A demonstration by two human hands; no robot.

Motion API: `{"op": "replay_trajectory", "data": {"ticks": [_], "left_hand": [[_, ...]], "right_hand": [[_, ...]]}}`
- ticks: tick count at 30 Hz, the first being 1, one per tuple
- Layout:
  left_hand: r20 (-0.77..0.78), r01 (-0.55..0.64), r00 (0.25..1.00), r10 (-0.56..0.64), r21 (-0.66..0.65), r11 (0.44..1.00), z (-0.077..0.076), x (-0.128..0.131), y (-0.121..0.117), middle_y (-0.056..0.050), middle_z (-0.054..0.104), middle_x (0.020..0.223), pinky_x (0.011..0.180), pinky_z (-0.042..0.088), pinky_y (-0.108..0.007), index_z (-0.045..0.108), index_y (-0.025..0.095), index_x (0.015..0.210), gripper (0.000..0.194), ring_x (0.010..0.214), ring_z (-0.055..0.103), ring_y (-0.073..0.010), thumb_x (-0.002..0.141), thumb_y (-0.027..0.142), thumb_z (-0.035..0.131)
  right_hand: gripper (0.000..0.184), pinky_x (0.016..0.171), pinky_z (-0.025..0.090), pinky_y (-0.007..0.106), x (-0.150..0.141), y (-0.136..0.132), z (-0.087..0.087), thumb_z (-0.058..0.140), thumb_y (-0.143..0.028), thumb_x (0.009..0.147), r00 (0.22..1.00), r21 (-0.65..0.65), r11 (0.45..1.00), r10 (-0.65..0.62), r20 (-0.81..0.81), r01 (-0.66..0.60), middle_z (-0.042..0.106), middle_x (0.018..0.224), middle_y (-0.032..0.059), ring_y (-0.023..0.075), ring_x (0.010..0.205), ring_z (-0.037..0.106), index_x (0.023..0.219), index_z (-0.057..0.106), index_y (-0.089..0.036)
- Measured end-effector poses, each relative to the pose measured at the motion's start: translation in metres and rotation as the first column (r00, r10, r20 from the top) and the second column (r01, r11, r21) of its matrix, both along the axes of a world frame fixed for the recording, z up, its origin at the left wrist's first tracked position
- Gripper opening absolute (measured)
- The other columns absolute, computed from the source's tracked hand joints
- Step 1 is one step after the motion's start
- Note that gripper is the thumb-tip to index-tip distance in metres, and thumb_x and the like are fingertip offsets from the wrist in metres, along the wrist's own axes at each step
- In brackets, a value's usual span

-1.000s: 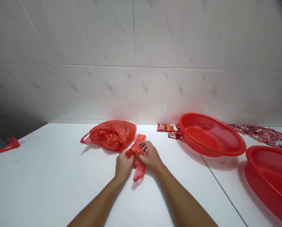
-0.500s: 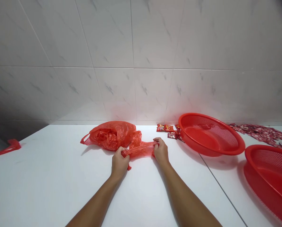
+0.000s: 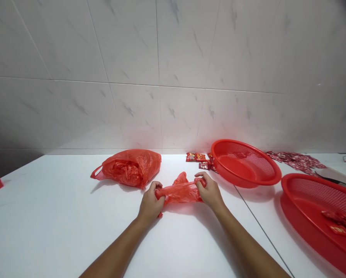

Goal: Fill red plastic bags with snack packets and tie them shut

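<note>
Broadly, a white tabletop (image 3: 60,224) bears two red baskets (image 3: 245,164) on the right and a bulging red bag (image 3: 135,166) near the wall. Nearer, the left hand (image 3: 151,202) and right hand (image 3: 210,191) grip opposite ends of a thin red plastic bag (image 3: 181,193), stretched between them.

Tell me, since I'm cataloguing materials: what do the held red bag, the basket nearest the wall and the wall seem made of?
Held bag: thin, slightly glossy plastic film, by its translucence and fine creases.
Basket: probably moulded plastic, smooth and shiny, by its rounded rim and regular mesh.
Wall: smooth, marble-look tiles, by the straight joints and grey veins; ceramic or stone, I can't tell.
</note>
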State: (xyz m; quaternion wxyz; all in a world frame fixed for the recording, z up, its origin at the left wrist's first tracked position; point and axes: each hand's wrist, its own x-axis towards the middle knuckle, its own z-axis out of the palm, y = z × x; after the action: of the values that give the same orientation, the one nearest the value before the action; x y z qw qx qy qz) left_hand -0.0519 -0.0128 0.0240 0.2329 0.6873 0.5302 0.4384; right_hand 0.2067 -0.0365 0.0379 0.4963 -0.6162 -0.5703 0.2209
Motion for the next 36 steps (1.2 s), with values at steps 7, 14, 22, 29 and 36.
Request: {"op": "replay_trajectory", "data": {"ticks": [7, 14, 22, 29, 36], "left_hand": [[-0.034, -0.15, 0.988, 0.15, -0.008, 0.989, -0.007, -0.004, 0.007, 0.006, 0.059, 0.073, 0.065, 0.046, -0.029, 0.057, 0.026, 0.1, 0.026, 0.067, 0.061, -0.0188, 0.075, 0.023, 0.059], [-0.086, -0.203, 0.976, 0.201, -0.016, 0.979, -0.001, -0.013, 0.014, 0.003, 0.062, 0.085, 0.067, 0.05, -0.029, 0.056, 0.025, 0.108, 0.036, 0.073, 0.062, -0.0192, 0.074, 0.028, 0.067], [-0.423, 0.361, 0.906, -0.014, 0.757, 0.544, 0.017, 0.02, -0.039, -0.009, 0.07, 0.1, 0.089, 0.054, -0.046, 0.066, 0.025, 0.106, 0.03, 0.095, 0.065, -0.0281, 0.079, 0.012, 0.07], [-0.555, 0.572, 0.802, -0.22, 0.608, 0.551, 0.011, 0.06, -0.057, -0.008, 0.075, 0.096, 0.077, 0.057, -0.038, 0.069, 0.022, 0.105, 0.029, 0.086, 0.069, -0.0233, 0.092, 0.003, 0.053], [-0.301, 0.084, 0.935, 0.185, 0.699, 0.711, 0.01, 0.011, -0.003, -0.009, 0.072, 0.1, 0.081, 0.054, -0.04, 0.067, 0.022, 0.097, 0.03, 0.091, 0.067, -0.0257, 0.085, 0.0, 0.051]], "right_hand": [[0.031, 0.077, 0.05, 0.033, 0.019, -0.013, -0.026, 0.054, -0.032, 0.09, 0.987, 0.183, 0.979, -0.115, 0.114, 0.093, 0.075, 0.099, 0.0062, 0.0213, 0.078, 0.066, 0.114, 0.069, -0.02], [0.034, 0.078, 0.051, 0.034, 0.031, -0.016, -0.021, 0.054, -0.031, 0.088, 0.981, 0.217, 0.968, -0.155, 0.112, 0.128, 0.073, 0.098, 0.0072, 0.0235, 0.085, 0.068, 0.116, 0.069, -0.02], [0.031, 0.078, 0.051, 0.034, 0.015, -0.027, -0.007, 0.052, -0.029, 0.09, 0.987, 0.152, 0.976, -0.161, 0.028, 0.155, 0.075, 0.098, 0.0063, 0.0232, 0.083, 0.068, 0.116, 0.068, -0.021], [0.034, 0.076, 0.051, 0.033, 0.003, -0.032, -0.005, 0.049, -0.022, 0.089, 0.992, 0.057, 0.992, -0.113, 0.064, 0.109, 0.076, 0.094, 0.0038, 0.0232, 0.082, 0.07, 0.119, 0.066, -0.024], [0.038, 0.084, 0.051, 0.036, 0.023, -0.024, -0.014, 0.053, -0.019, 0.087, 0.947, 0.079, 0.99, -0.133, 0.291, 0.115, 0.073, 0.109, 0.0066, 0.0247, 0.094, 0.07, 0.123, 0.066, -0.024]]}}
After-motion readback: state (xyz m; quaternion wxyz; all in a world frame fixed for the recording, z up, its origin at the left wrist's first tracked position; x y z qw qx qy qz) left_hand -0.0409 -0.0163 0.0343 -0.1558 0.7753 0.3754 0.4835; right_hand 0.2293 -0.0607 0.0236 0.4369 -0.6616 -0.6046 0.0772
